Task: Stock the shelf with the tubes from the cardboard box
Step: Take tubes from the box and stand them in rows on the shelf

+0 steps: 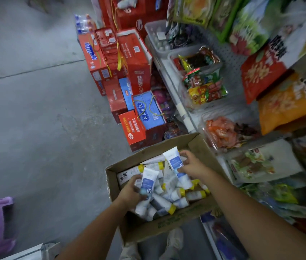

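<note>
Lower centre of the frame, the cardboard box [167, 225] holds heaped tubes [169, 201]; left hand [131, 189] fingers [136, 178] curl round a blue-labelled tube [148, 182]; right hand [192, 164] grips a second tube [175, 165] above the heap; the shelf [178, 102] runs along the right.

Over the open brown cardboard box [169, 227] of white tubes, my left hand [129, 190] gripped one blue-labelled white tube [148, 182] and my right hand [191, 164] gripped another [175, 164], beside the snack-filled shelf [182, 107].

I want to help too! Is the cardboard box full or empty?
Not empty: the cardboard box is open on top, and many white tubes lie piled inside it.
</note>
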`<state>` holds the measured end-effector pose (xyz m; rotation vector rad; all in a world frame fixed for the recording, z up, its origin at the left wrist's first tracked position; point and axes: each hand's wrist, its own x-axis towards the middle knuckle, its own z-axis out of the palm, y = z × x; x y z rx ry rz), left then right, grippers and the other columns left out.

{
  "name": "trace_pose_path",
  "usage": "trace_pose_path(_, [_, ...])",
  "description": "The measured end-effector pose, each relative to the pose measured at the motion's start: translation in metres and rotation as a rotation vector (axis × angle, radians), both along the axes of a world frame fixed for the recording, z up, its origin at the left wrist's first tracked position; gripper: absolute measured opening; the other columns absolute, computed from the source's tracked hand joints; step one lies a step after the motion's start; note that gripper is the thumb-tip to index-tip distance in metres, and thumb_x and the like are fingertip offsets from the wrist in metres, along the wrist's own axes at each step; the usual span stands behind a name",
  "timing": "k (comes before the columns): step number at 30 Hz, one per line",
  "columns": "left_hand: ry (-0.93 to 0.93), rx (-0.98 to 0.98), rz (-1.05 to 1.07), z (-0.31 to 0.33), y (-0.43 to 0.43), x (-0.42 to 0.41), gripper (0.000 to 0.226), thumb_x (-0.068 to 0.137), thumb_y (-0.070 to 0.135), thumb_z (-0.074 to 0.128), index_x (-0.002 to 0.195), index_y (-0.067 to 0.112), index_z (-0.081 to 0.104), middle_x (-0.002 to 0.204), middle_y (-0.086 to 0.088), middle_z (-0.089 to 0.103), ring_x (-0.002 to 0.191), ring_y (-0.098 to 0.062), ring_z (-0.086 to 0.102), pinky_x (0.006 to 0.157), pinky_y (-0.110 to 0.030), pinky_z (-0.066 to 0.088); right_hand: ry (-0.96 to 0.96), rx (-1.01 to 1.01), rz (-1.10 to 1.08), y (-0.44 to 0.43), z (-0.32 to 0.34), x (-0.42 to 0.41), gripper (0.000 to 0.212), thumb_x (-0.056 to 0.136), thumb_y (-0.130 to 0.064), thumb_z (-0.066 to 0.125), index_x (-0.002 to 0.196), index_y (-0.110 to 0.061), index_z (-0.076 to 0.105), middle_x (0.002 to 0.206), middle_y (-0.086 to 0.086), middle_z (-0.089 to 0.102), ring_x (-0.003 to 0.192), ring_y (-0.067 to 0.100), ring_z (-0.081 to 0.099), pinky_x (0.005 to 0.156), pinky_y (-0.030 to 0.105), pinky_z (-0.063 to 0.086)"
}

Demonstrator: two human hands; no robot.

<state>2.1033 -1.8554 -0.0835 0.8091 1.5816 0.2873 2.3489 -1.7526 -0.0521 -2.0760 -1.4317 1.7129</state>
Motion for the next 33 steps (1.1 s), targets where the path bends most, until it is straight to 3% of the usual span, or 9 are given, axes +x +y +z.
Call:
trace_pose_path(2, [-0.020, 0.065, -0.030, 0.016, 0.001, 0.002, 0.069, 0.075, 0.000, 0.080, 0.115, 0.045, 0.046, 0.087, -0.003, 0.061, 0.067, -0.010, 0.059, 0.056, -0.024, 0.051, 0.063, -0.013, -0.063, -0.005, 0.022, 0.007, 0.051, 0.084, 0.006, 0.062, 0.117, -0.028, 0.045, 0.090, -0.002, 0.059, 0.077, 0.015, 0.058, 0.065, 0.035, 0.049])
trace_pose_path(8, [-0.138, 0.155, -0.069, 0.065, 0.013, 0.012, 0.067, 0.076, -0.003, 0.080, 0.119, 0.039, 0.050, 0.098, -0.016, 0.063, 0.074, -0.014, 0.064, 0.065, -0.027, 0.056, 0.141, 0.093, -0.202, -0.021, 0.082, 0.028, 0.048, 0.086, 0.002, 0.062, 0.121, -0.027, 0.048, 0.097, 0.002, 0.066, 0.086, 0.020, 0.063, 0.068, 0.037, 0.051])
trace_pose_path(12, [-0.262, 0.196, -0.108, 0.097, 0.028, 0.019, 0.068, 0.075, -0.002, 0.081, 0.121, 0.040, 0.053, 0.108, -0.023, 0.061, 0.087, -0.027, 0.070, 0.073, -0.043, 0.059, 0.155, 0.246, -0.292, -0.035, 0.131, 0.036, 0.045, 0.085, 0.006, 0.065, 0.117, -0.022, 0.051, 0.100, 0.002, 0.064, 0.089, 0.015, 0.063, 0.077, 0.035, 0.053])
trace_pose_path(15, [-0.323, 0.280, -0.166, 0.123, 0.038, 0.025, 0.069, 0.073, -0.001, 0.082, 0.121, 0.042, 0.056, 0.110, -0.017, 0.068, 0.104, -0.035, 0.066, 0.079, -0.050, 0.060, 0.162, 0.329, -0.348, -0.044, 0.166, 0.043, 0.046, 0.083, 0.007, 0.067, 0.113, -0.024, 0.052, 0.096, -0.001, 0.066, 0.090, 0.016, 0.065, 0.074, 0.035, 0.054])
trace_pose_path(20, [-0.465, 0.357, -0.311, 0.184, 0.052, 0.036, 0.064, 0.083, -0.007, 0.072, 0.130, 0.030, 0.048, 0.120, -0.013, 0.067, 0.112, -0.033, 0.064, 0.067, -0.029, 0.057, 0.204, 0.442, -0.441, -0.056, 0.225, 0.054, 0.046, 0.085, 0.000, 0.071, 0.113, -0.031, 0.052, 0.108, 0.005, 0.065, 0.104, 0.025, 0.064, 0.074, 0.040, 0.057])
trace_pose_path(22, [-0.500, 0.356, -0.349, 0.205, 0.057, 0.041, 0.064, 0.084, -0.003, 0.073, 0.132, 0.031, 0.046, 0.117, -0.013, 0.069, 0.109, -0.033, 0.066, 0.072, -0.041, 0.060, 0.183, 0.506, -0.484, -0.061, 0.249, 0.058, 0.044, 0.085, -0.005, 0.072, 0.108, -0.036, 0.053, 0.110, 0.009, 0.066, 0.104, 0.028, 0.065, 0.082, 0.047, 0.056])
trace_pose_path(25, [-0.531, 0.378, -0.353, 0.230, 0.063, 0.048, 0.067, 0.081, 0.006, 0.080, 0.130, 0.040, 0.049, 0.109, -0.002, 0.071, 0.101, -0.027, 0.070, 0.073, -0.059, 0.058, 0.154, 0.603, -0.527, -0.071, 0.290, 0.060, 0.045, 0.085, -0.002, 0.070, 0.107, -0.036, 0.051, 0.103, 0.011, 0.069, 0.100, 0.028, 0.067, 0.081, 0.045, 0.055])
trace_pose_path(29, [-0.600, 0.417, -0.299, 0.264, 0.063, 0.069, 0.070, 0.069, -0.001, 0.084, 0.126, 0.031, 0.057, 0.096, 0.002, 0.074, 0.099, -0.029, 0.070, 0.079, -0.062, 0.056, 0.124, 0.700, -0.573, -0.091, 0.341, 0.068, 0.044, 0.084, -0.004, 0.072, 0.100, -0.040, 0.052, 0.096, 0.004, 0.070, 0.095, 0.023, 0.069, 0.080, 0.046, 0.057])
trace_pose_path(33, [-0.636, 0.495, -0.325, 0.287, 0.057, 0.091, 0.067, 0.066, 0.000, 0.089, 0.121, 0.030, 0.066, 0.100, -0.002, 0.073, 0.104, -0.037, 0.067, 0.093, -0.060, 0.051, 0.134, 0.771, -0.619, -0.117, 0.383, 0.079, 0.041, 0.085, -0.002, 0.071, 0.109, -0.029, 0.052, 0.091, 0.000, 0.069, 0.087, 0.020, 0.070, 0.074, 0.041, 0.057])
